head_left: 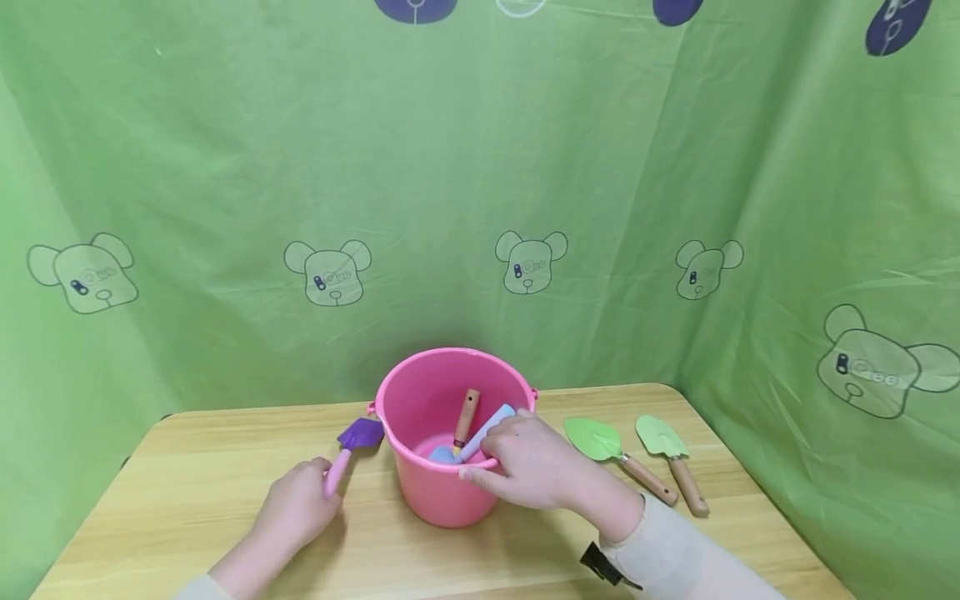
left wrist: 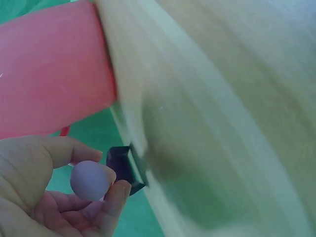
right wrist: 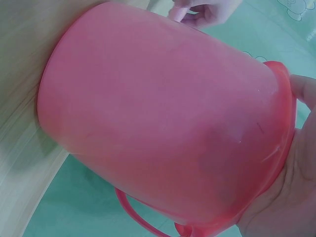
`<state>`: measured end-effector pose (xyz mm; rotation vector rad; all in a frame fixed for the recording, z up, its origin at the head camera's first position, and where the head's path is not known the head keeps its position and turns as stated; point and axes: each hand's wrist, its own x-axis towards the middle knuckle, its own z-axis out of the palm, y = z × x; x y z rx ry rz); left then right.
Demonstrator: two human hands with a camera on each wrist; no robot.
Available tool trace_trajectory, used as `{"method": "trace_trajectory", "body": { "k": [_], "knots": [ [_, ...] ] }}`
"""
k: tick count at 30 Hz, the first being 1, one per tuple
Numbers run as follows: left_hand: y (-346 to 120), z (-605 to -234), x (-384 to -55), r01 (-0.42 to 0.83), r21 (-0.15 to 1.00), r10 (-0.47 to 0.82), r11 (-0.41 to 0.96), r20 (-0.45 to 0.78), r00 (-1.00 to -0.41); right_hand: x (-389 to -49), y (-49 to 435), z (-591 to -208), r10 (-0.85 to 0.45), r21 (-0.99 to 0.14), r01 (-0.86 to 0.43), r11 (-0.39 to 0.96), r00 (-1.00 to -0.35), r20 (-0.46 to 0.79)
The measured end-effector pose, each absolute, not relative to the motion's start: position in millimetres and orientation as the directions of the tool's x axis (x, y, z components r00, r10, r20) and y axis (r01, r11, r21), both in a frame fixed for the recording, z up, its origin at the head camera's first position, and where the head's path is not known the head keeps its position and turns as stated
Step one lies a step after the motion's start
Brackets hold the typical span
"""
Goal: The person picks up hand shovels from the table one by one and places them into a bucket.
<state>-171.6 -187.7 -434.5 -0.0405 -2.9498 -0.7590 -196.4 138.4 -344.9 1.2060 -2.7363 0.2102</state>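
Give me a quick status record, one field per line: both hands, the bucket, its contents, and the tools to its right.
left hand: grips the purple shovel by its pink handle
right hand: grips the rim of the pink bucket
bucket stance: upright on the table
inside: a wooden handle and a blue-and-pink handle, leaning
right side: bright green trowel, pale green trowel

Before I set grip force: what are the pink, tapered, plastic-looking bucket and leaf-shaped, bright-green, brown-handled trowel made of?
Pink bucket: likely plastic, satin; smooth, evenly coloured wall.
Green trowel: glossy blade, coated metal or plastic, sheen leaves it open; handle probably smooth wood, judging by brown tone.
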Motion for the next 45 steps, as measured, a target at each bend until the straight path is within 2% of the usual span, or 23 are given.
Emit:
{"method": "trace_trajectory", "body": {
  "k": [14,31,45],
  "knots": [
    [-190.5,-420.8,-162.7,0.081,0.502,0.020,0.861,0.125,-0.992,-196.5,138.5,-345.7,-0.719,-0.075,-0.740,0.668,-0.668,0.193],
    [-191.9,-403.7,-152.4,0.173,0.423,0.098,0.890,0.194,-0.976,-195.8,138.3,-344.9,-0.716,-0.081,-0.739,0.669,-0.670,0.198],
    [-192.6,-380.9,-148.6,0.179,0.440,0.096,0.880,0.203,-0.974,-196.4,138.8,-345.8,-0.718,-0.079,-0.740,0.668,-0.668,0.193]
  ]
}}
